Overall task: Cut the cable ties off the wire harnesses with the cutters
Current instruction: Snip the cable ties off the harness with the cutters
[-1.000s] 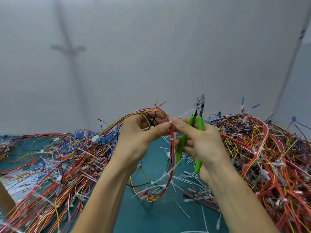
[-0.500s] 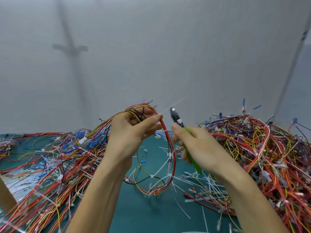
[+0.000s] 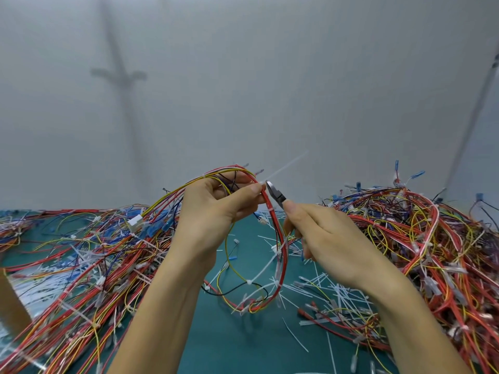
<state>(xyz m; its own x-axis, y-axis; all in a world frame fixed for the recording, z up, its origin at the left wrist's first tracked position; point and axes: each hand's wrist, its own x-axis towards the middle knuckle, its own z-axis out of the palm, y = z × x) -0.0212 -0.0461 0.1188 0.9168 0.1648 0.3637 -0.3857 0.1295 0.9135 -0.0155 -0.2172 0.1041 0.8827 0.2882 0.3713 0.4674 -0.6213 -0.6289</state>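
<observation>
My left hand [image 3: 216, 214] grips a looped wire harness [image 3: 278, 238] of red, yellow and black wires, held up above the green mat. A white cable tie [image 3: 283, 167] sits on the harness just past my left thumb tip, its long tail sticking up to the right. My right hand [image 3: 326, 238] holds the cutters [image 3: 276, 194]; their dark jaws point up-left and their tip sits at the tie's head. The cutters' handles are hidden inside my right hand. The rest of the loop hangs down to the mat and carries more white ties.
A large pile of harnesses [image 3: 421, 244] rises at the right, and another pile [image 3: 81, 260] spreads over the left. Cut white tie pieces [image 3: 324, 290] litter the green mat [image 3: 243, 344] between them. A grey wall stands close behind. A brown object [image 3: 10, 303] shows at the left edge.
My right hand has turned the cutters from upright, green handles showing, to jaws pointing up-left at the tie. It has shifted right and down. The left hand raised the harness slightly.
</observation>
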